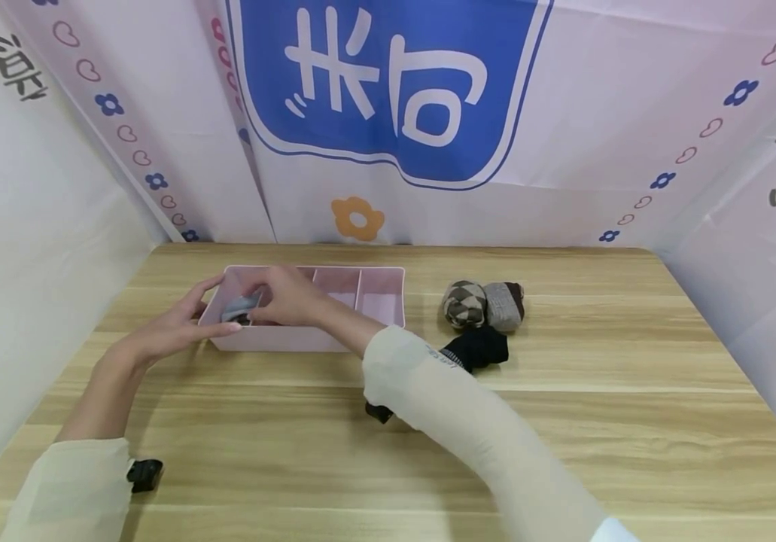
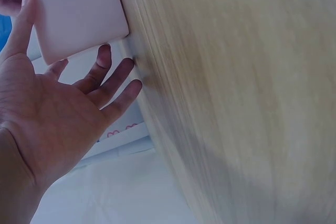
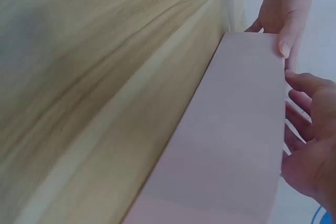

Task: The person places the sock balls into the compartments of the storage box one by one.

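A long pink divided box (image 1: 293,340) stands toward the back left of the table. My left hand (image 1: 181,324) holds its left end, thumb on the front rim and fingers at the end wall. In the left wrist view, the fingertips lie against or close to the end of the box. My right hand (image 1: 293,297) reaches into the leftmost compartment, its thumb and fingers around a grey-blue rolled sock (image 1: 238,307). In the right wrist view, the front wall hides the sock and the fingertips' grip.
Right of the box lie a checked rolled sock (image 1: 464,304), a grey rolled sock (image 1: 503,307) and a black sock (image 1: 485,346), partly behind my right sleeve (image 1: 469,414). White printed cloth (image 1: 564,211) closes off the back and sides of the wooden table (image 1: 618,376).
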Motion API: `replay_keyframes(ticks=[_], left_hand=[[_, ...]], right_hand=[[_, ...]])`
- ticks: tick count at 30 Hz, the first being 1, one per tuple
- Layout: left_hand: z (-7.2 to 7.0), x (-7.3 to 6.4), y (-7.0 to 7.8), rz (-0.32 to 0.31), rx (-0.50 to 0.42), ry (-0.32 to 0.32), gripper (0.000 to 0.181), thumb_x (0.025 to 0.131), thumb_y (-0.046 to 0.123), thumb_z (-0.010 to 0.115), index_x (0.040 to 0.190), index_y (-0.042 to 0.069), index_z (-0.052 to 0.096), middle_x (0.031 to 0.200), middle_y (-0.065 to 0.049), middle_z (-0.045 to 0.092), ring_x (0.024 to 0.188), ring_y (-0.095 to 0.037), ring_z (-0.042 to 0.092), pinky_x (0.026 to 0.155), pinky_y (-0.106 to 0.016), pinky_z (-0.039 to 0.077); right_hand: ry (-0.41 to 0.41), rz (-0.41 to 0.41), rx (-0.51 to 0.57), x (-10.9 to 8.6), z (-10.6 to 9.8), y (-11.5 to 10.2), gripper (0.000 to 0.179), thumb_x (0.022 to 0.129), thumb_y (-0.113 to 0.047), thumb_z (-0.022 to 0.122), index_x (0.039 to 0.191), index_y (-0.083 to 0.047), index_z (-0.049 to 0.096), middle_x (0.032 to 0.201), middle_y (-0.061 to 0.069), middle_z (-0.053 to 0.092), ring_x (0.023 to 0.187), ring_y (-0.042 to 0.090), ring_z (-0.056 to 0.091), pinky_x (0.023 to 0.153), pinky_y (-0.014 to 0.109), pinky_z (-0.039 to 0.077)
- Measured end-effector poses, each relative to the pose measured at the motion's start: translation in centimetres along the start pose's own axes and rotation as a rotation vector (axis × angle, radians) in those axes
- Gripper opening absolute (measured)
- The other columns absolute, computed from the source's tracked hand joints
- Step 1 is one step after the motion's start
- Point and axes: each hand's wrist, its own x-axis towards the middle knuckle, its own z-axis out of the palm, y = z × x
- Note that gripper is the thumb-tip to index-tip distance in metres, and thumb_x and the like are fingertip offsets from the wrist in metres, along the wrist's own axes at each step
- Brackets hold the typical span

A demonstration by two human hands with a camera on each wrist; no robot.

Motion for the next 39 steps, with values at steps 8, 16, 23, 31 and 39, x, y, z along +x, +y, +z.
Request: replay_keyframes(ticks=[8,16,23,31,39], left_hand=[[0.0,-0.1,-0.2,0.013,0.009,0.007,0.1,0.102,0.032,0.065,0.167,0.017,-0.009,0.136,-0.036,0.048,0.125,-0.047,0.05,0.099,-0.063,0.04],[0.1,-0.1,-0.1,0.015,0.012,0.012,0.1,0.102,0.033,0.066,0.167,0.017,-0.008,0.137,-0.036,0.048,0.126,-0.046,0.05,0.1,-0.063,0.039],[-0.1,-0.1,-0.2,0.011,0.04,0.017,0.099,0.102,0.035,0.065,0.167,0.016,-0.008,0.137,-0.037,0.047,0.126,-0.046,0.049,0.099,-0.063,0.039],[0.1,-0.1,0.0,0.021,0.047,0.018,0.099,0.101,0.035,0.065,0.167,0.015,-0.007,0.135,-0.036,0.048,0.125,-0.044,0.049,0.099,-0.062,0.039],[0.1,0.0,0.1,0.028,0.048,0.015,0.099,0.102,0.034,0.065,0.167,0.015,-0.007,0.135,-0.035,0.047,0.124,-0.043,0.049,0.099,-0.061,0.04]], right_hand=[[-0.116,-0.026,-0.073,-2.6,-2.0,0.1,0.032,0.091,-0.014,0.081,0.122,-0.007,0.074,0.123,0.001,0.071,0.121,0.015,0.061,0.102,0.019,0.04],[-0.132,-0.092,-0.032,-5.7,-3.7,-0.3,0.031,0.094,-0.014,0.078,0.123,-0.007,0.073,0.125,0.004,0.071,0.104,0.015,0.068,0.095,0.024,0.047],[-0.076,-0.1,0.014,-8.6,-5.2,0.7,0.034,0.093,-0.014,0.078,0.125,-0.003,0.072,0.127,0.009,0.071,0.12,0.025,0.063,0.099,0.039,0.052],[-0.059,-0.054,0.085,-11.6,-7.6,1.7,0.037,0.095,-0.013,0.076,0.129,-0.003,0.069,0.131,0.011,0.069,0.125,0.025,0.06,0.101,0.041,0.051],[-0.03,-0.046,0.099,-14.8,-9.3,4.0,0.036,0.095,-0.011,0.074,0.129,0.0,0.069,0.13,0.014,0.069,0.122,0.034,0.062,0.098,0.044,0.053]])
